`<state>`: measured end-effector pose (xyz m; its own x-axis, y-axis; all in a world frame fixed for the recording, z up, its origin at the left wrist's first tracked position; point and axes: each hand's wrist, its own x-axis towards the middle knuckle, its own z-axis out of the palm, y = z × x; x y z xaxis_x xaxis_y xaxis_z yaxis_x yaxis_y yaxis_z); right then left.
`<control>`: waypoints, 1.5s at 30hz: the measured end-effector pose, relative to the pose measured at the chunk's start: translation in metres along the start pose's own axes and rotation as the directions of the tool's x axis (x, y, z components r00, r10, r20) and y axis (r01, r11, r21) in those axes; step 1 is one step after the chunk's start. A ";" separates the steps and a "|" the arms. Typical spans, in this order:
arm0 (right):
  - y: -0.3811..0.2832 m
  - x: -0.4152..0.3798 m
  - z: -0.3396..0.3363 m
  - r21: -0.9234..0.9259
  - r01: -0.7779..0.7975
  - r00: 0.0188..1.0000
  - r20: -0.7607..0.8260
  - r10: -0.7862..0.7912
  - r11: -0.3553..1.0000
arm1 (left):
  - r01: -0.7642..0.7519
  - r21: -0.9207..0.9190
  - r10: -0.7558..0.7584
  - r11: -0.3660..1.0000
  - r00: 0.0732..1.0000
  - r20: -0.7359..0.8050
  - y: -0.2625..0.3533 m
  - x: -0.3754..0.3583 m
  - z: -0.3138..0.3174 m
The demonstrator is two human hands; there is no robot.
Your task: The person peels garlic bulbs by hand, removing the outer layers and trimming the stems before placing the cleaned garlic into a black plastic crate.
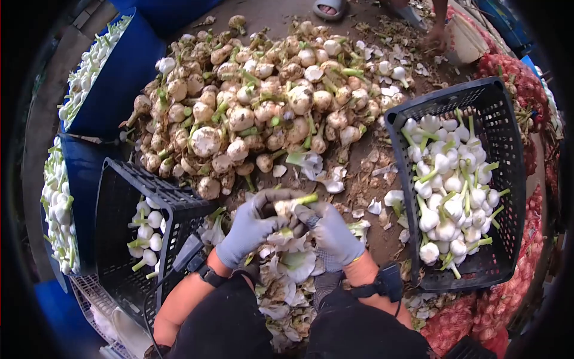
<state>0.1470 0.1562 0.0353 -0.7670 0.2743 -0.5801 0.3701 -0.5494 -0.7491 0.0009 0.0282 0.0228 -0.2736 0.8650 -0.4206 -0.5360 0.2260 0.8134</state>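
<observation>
Between my hands is a garlic bulb [283, 208] with a short green stem pointing right. My left hand [253, 222], in a grey glove with dirty fingertips, is closed around the bulb from the left. My right hand [332, 232], also gloved, is closed at the stem side, its fingers against the garlic; its fingertips are partly hidden. Below the hands, loose garlic peels [296, 263] cover the ground between my legs. In front lies a large heap of soil-stained, unpeeled garlic [242, 118].
A black crate [515, 179] of clean white garlic stands at right, another black crate [134, 173] with several bulbs at left. Blue tubs [139, 66] of garlic line the far left. Red mesh sacks [515, 251] lie at right. Another person's hand [438, 37] and sandalled foot [329, 8] show at the top.
</observation>
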 end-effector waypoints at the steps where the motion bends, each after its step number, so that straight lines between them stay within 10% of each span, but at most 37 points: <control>1: 0.011 0.001 0.000 0.059 0.095 0.995 0.006 -0.095 0.994 | -0.008 0.079 0.010 0.997 1.000 -0.028 0.003 0.001 -0.001; 6: 0.018 0.009 0.006 0.051 0.047 0.987 -0.155 -0.039 0.998 | -0.214 0.531 0.220 0.820 0.974 0.052 -0.002 0.004 -0.007; 8: 0.027 0.016 0.006 0.055 0.040 0.978 -0.206 -0.028 0.998 | -0.377 0.744 0.366 0.551 0.911 0.191 -0.004 0.006 -0.009; 10: 0.032 0.018 0.005 0.142 0.056 0.974 -0.224 -0.023 0.988 | -0.316 0.728 0.310 0.608 0.939 0.149 -0.005 0.003 -0.011; 12: 0.039 0.021 -0.001 -0.114 0.103 0.968 -0.215 -0.126 0.988 | 0.073 0.013 -0.072 0.997 0.997 -0.026 -0.003 -0.003 -0.006; 14: 0.035 0.019 0.001 -0.175 0.108 0.960 -0.239 -0.148 0.979 | 0.094 -0.101 -0.095 0.990 0.995 -0.004 -0.006 -0.004 -0.006; 18: 0.016 0.009 0.008 0.096 0.053 0.970 -0.242 -0.028 0.994 | -0.132 0.253 0.150 0.958 0.987 -0.054 -0.014 0.005 -0.009; 20: 0.022 0.015 0.006 0.055 0.015 0.975 -0.221 -0.003 0.998 | -0.384 0.745 0.408 0.546 0.898 0.164 -0.002 0.005 -0.005; 22: 0.027 0.020 0.002 0.036 0.014 0.975 -0.221 -0.006 0.999 | -0.384 0.761 0.426 0.523 0.891 0.157 -0.004 0.004 -0.005; 25: 0.028 0.019 0.002 -0.186 0.010 0.982 -0.185 -0.045 0.982 | 0.006 0.213 0.008 0.977 0.998 -0.065 -0.007 -0.002 -0.008; 28: 0.028 0.014 0.009 -0.724 0.151 0.900 -0.180 -0.396 0.673 | 0.230 -0.315 -0.234 0.921 0.972 0.024 -0.013 -0.002 -0.019; 30: 0.018 0.009 0.015 -0.974 0.123 0.870 0.015 -0.493 0.188 | 0.191 -0.335 -0.147 0.923 0.977 0.154 -0.023 -0.001 -0.026; 31: 0.014 0.008 0.016 -0.982 0.049 0.918 -0.028 -0.395 0.182 | 0.186 -0.274 -0.150 0.944 0.978 0.145 -0.018 0.000 -0.022; 32: 0.018 0.010 0.016 -0.982 0.050 0.918 -0.027 -0.396 0.183 | 0.179 -0.212 -0.153 0.961 0.979 0.136 -0.011 0.001 -0.015; 34: 0.030 0.015 0.015 -0.370 0.278 0.900 -0.221 -0.375 0.887 | 0.138 -0.067 -0.136 0.988 0.990 0.038 -0.005 0.000 -0.008; 38: 0.031 0.023 0.009 0.025 0.098 0.980 -0.178 -0.093 0.995 | -0.098 0.236 0.088 0.967 0.995 0.051 -0.026 0.006 -0.012; 42: 0.029 0.022 0.009 -0.013 0.071 0.986 -0.148 -0.072 0.997 | -0.162 0.522 0.156 0.838 0.986 0.056 -0.019 -0.002 -0.029; 44: 0.027 0.017 0.014 -0.063 0.123 0.981 -0.143 -0.131 0.990 | 0.196 0.219 -0.222 0.956 0.970 0.099 0.000 -0.005 -0.042; 45: 0.030 0.012 0.016 -0.128 0.124 0.988 -0.077 -0.134 0.984 | 0.003 0.444 0.030 0.896 0.997 -0.066 -0.015 0.001 -0.043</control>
<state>0.1402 0.1307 0.0107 -0.7668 0.4060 -0.4972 0.3364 -0.4055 -0.8500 -0.0259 0.0066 -0.0070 -0.3419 0.8396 -0.4220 -0.1261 0.4040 0.9060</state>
